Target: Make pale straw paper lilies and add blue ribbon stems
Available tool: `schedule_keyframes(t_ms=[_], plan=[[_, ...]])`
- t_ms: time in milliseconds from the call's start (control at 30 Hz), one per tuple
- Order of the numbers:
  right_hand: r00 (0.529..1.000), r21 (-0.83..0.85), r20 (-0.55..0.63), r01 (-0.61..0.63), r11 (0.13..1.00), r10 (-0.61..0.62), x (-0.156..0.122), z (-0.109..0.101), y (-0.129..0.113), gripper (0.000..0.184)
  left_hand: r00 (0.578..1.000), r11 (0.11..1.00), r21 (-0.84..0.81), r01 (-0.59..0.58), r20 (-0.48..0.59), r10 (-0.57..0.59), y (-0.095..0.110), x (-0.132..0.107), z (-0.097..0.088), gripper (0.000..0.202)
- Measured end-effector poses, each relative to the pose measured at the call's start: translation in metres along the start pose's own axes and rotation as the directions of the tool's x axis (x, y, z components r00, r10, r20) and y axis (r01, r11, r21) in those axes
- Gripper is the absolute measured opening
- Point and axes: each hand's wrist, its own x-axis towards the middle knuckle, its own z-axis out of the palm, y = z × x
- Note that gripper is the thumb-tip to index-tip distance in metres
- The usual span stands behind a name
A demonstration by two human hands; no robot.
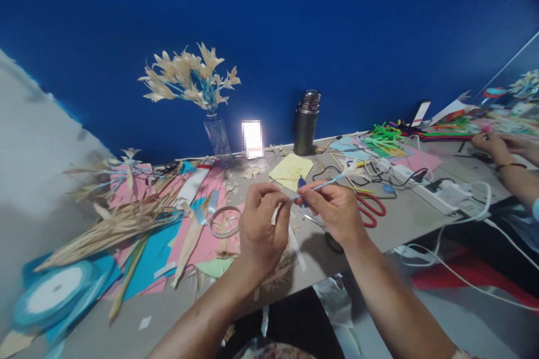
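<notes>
My left hand (264,224) and my right hand (337,210) come close together over the front of the table. Between them runs a thin stem wrapped in light blue (330,182), pinched by the fingertips of both. Its upper end points right, with something pale at the tip. A blue-capped tube or bottle (301,182) stands just behind my right fingertips. Metal scissors with dark handles (315,221) lie partly hidden under my right hand, and red-handled scissors (373,208) rest to its right. A roll of tape (225,222) lies left of my left hand.
Dried husks (122,219), coloured paper and a blue ribbon spool (54,291) cover the left side. Behind stand a glass vase (217,134) of husk flowers (189,76) and a thermos (306,123). A power strip (425,190) with cables lies right. Another person's hands (494,146) work beyond it.
</notes>
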Motion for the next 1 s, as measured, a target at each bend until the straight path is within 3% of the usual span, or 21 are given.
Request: schedule_keyframes(t_ms=[67, 100, 167, 267, 367, 433, 500, 633, 733, 833, 1000], plan=[[0.999, -0.013, 0.044, 0.011, 1.000, -0.010, -0.001, -0.003, 0.004, 0.028, 0.978, 0.967, -0.152, 0.206, 0.060, -0.199, 0.005, 0.004, -0.006, 0.010], [0.996, -0.015, 0.080, 0.032, 0.999, -0.030, -0.001, -0.005, 0.005, 0.026, 0.943, 0.918, -0.220, 0.329, 0.127, -0.307, 0.007, 0.007, -0.009, 0.011], [0.980, -0.008, 0.162, 0.116, 0.993, -0.113, 0.001, -0.010, 0.005, 0.022, 0.830, 0.774, -0.309, 0.553, 0.293, -0.476, 0.010, 0.014, -0.015, 0.013], [0.908, 0.044, 0.308, 0.283, 0.958, -0.283, 0.008, -0.018, 0.001, 0.018, 0.650, 0.576, -0.324, 0.751, 0.515, -0.559, 0.007, 0.024, -0.021, 0.018], [0.839, 0.089, 0.428, 0.331, 0.939, -0.336, 0.016, -0.023, -0.004, 0.021, 0.557, 0.465, -0.325, 0.823, 0.619, -0.554, 0.001, 0.028, -0.023, 0.021], [0.828, 0.122, 0.459, 0.301, 0.946, -0.323, 0.020, -0.024, -0.003, 0.021, 0.564, 0.452, -0.348, 0.822, 0.609, -0.558, -0.002, 0.028, -0.021, 0.021], [0.848, 0.185, 0.437, 0.242, 0.953, -0.300, 0.020, -0.020, 0.002, 0.019, 0.622, 0.519, -0.351, 0.779, 0.533, -0.573, -0.001, 0.025, -0.019, 0.019], [0.967, 0.373, 0.230, 0.015, 0.928, -0.108, 0.010, -0.001, 0.014, 0.020, 0.768, 0.710, -0.297, 0.638, 0.310, -0.560, 0.006, 0.019, -0.012, 0.013], [0.995, 0.434, 0.087, -0.087, 0.897, 0.054, 0.003, 0.012, 0.017, 0.023, 0.800, 0.751, -0.276, 0.600, 0.220, -0.558, 0.011, 0.015, -0.008, 0.012], [0.999, 0.400, -0.001, -0.043, 0.915, 0.047, 0.000, 0.017, 0.015, 0.021, 0.756, 0.675, -0.341, 0.654, 0.263, -0.599, 0.012, 0.014, -0.010, 0.015], [0.996, 0.476, 0.080, -0.062, 0.877, 0.027, 0.003, 0.012, 0.013, 0.016, 0.544, 0.340, -0.434, 0.834, 0.545, -0.638, 0.008, 0.016, -0.020, 0.023]])
